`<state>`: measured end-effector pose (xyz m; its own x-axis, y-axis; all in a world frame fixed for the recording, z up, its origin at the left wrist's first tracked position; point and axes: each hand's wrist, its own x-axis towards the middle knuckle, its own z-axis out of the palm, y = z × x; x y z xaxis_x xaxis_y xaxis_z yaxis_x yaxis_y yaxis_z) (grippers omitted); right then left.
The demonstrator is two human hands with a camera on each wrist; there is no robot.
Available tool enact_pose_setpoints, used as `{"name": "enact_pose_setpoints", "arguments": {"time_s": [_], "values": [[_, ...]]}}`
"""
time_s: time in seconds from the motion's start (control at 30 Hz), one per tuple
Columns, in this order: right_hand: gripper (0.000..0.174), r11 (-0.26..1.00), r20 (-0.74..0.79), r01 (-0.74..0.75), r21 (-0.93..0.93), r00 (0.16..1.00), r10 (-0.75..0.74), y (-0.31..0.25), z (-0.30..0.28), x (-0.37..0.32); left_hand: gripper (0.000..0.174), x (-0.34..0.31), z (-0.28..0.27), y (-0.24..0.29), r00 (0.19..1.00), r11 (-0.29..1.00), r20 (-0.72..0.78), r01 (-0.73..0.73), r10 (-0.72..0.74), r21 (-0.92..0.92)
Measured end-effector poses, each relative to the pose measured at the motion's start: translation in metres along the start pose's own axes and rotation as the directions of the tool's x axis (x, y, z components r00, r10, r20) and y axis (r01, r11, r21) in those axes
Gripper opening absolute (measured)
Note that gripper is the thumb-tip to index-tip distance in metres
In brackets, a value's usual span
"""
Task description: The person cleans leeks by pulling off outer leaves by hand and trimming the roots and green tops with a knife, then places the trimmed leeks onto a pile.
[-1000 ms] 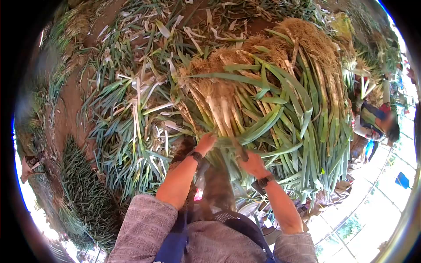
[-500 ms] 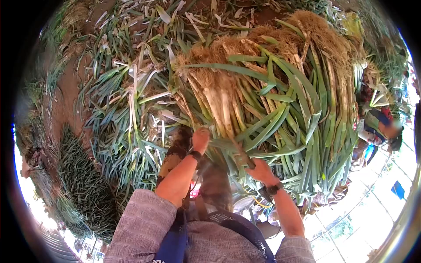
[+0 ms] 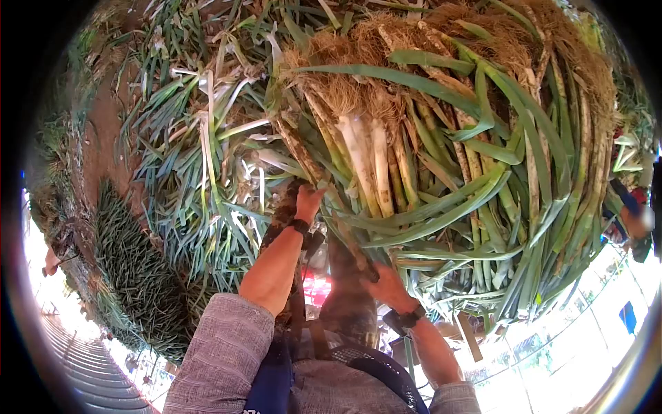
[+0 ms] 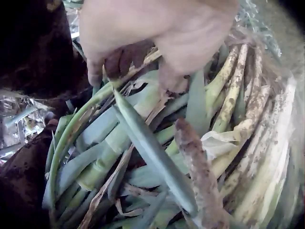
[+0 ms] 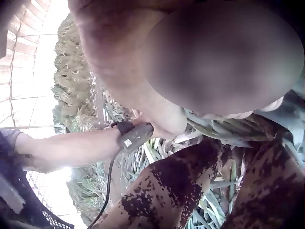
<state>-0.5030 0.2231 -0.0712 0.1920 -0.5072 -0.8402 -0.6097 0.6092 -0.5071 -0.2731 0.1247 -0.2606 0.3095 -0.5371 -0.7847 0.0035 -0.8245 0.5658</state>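
A thick heap of long green onions (image 3: 476, 200), roots at the far end, lies before the person's legs. My left hand (image 3: 310, 202) is at its near left side. In the left wrist view, the thumb and fingers curl down and pinch leaves of the green onions (image 4: 95, 152). My right hand (image 3: 389, 286) is nearer the body, gripping the near end of a long, brown, rough-surfaced bar (image 3: 352, 248). Its far part slants across the leaves toward the left hand, and shows in the left wrist view. In the right wrist view, a blur covers most of the right hand (image 5: 124, 62).
Loose trimmed leaves and stalks (image 3: 207, 159) cover the ground to the left. A dark green pile (image 3: 131, 276) lies further left. The person's legs in patterned trousers (image 5: 167, 176) stand close below the hands. Another person (image 3: 631, 214) is at the far right.
My right hand has come left and toward the body with the brown bar, which slants more steeply. My left hand has shifted slightly away from the body. The onion heap appears larger.
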Motion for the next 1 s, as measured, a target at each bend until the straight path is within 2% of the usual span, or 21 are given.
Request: {"name": "enact_pose_setpoints", "arguments": {"time_s": [0.03,0.1,0.13,0.2,0.27,0.37,0.43,0.47,0.5,0.57,0.6,0.63,0.7,0.73,0.77,0.8,0.83,0.9,0.93,0.97,1.0], "values": [[0.040,1.000,-0.030,0.022,-0.012,0.999,-0.022,0.003,0.004,0.003,0.053,0.007,0.002,-0.009,1.000,1.000,0.002,0.007,-0.007,-0.001],[0.041,0.999,-0.054,0.037,-0.027,0.998,-0.038,0.003,0.004,0.004,0.057,0.016,0.000,-0.022,0.996,0.976,-0.088,0.023,-0.004,0.219],[0.042,0.999,-0.036,0.024,0.029,0.999,-0.023,-0.005,-0.002,0.004,0.057,0.019,-0.003,-0.023,0.998,0.967,-0.050,-0.013,0.026,0.253],[0.043,0.996,-0.015,0.010,0.087,1.000,-0.008,-0.007,-0.002,0.004,0.056,0.022,0.001,-0.025,0.998,0.968,-0.061,0.017,-0.002,0.250],[0.044,0.999,-0.022,0.027,-0.043,0.999,-0.028,0.001,-0.002,0.008,0.055,0.027,0.002,-0.026,0.997,0.971,-0.073,0.034,-0.017,0.237],[0.048,0.999,-0.025,0.024,0.026,0.999,-0.023,-0.008,-0.013,0.013,0.052,0.030,0.005,-0.019,0.998,0.976,-0.011,-0.054,0.058,0.212],[0.048,0.999,-0.025,0.007,0.039,1.000,-0.006,-0.002,-0.012,0.016,0.044,0.014,0.004,0.036,0.963,0.949,0.060,0.248,-0.263,0.194],[0.048,0.999,-0.034,-0.003,0.051,0.999,0.005,0.001,-0.012,0.018,0.032,0.019,0.007,0.031,0.963,0.953,0.035,0.257,-0.266,0.162],[0.048,0.999,-0.034,-0.006,0.053,0.999,0.008,0.003,-0.010,0.018,0.032,0.026,0.006,0.018,0.963,0.952,0.037,0.259,-0.268,0.165],[0.047,1.000,-0.043,0.025,0.011,0.999,-0.024,0.007,-0.009,0.012,0.026,0.033,0.000,-0.005,0.993,0.997,0.095,0.065,-0.069,0.050],[0.047,1.000,-0.050,0.023,0.012,0.999,-0.023,-0.001,-0.015,0.008,0.022,0.002,-0.002,0.041,0.976,0.980,0.086,0.198,-0.198,0.000],[0.046,0.998,-0.004,-0.047,0.045,0.999,0.047,-0.018,-0.025,0.003,0.022,-0.012,-0.007,0.054,0.977,0.981,0.093,0.192,-0.192,0.004],[0.044,0.990,0.040,-0.108,0.086,0.994,0.105,-0.030,-0.029,-0.008,0.020,-0.033,-0.025,0.074,0.929,0.996,0.369,0.057,-0.030,-0.064],[0.043,0.998,-0.094,-0.006,0.070,0.996,0.012,-0.031,-0.029,-0.012,0.020,-0.046,-0.025,0.090,0.926,1.000,0.378,0.003,-0.012,0.026],[0.042,0.994,-0.227,0.097,0.041,0.970,-0.086,-0.033,-0.030,-0.014,0.025,-0.053,-0.032,0.102,0.835,0.996,0.543,-0.067,0.087,-0.057],[0.042,0.990,-0.237,0.040,0.133,0.971,-0.008,-0.036,-0.034,-0.014,0.026,-0.067,-0.033,0.126,0.804,0.997,0.591,-0.067,0.068,-0.023],[0.042,0.989,-0.252,0.058,0.137,0.967,-0.021,-0.046,-0.039,-0.014,0.028,-0.084,-0.030,0.153,0.768,0.998,0.638,-0.069,0.046,0.012],[0.043,0.959,-0.418,0.205,0.197,0.902,-0.107,-0.069,-0.057,-0.012,0.030,-0.112,-0.021,0.186,0.696,0.994,0.711,-0.030,0.097,-0.107],[0.046,0.934,-0.307,0.145,0.327,0.951,-0.040,-0.079,-0.065,-0.012,0.033,-0.128,-0.016,0.210,0.747,0.990,0.651,-0.067,0.133,-0.125],[0.046,0.931,-0.323,0.173,0.321,0.944,-0.064,-0.090,-0.074,-0.016,0.033,-0.135,-0.018,0.237,0.743,0.987,0.650,-0.096,0.158,-0.131],[0.048,0.892,-0.252,0.192,0.410,0.964,-0.091,-0.113,-0.089,-0.029,0.032,-0.140,-0.020,0.263,0.756,0.983,0.638,-0.182,0.146,-0.010]]}}
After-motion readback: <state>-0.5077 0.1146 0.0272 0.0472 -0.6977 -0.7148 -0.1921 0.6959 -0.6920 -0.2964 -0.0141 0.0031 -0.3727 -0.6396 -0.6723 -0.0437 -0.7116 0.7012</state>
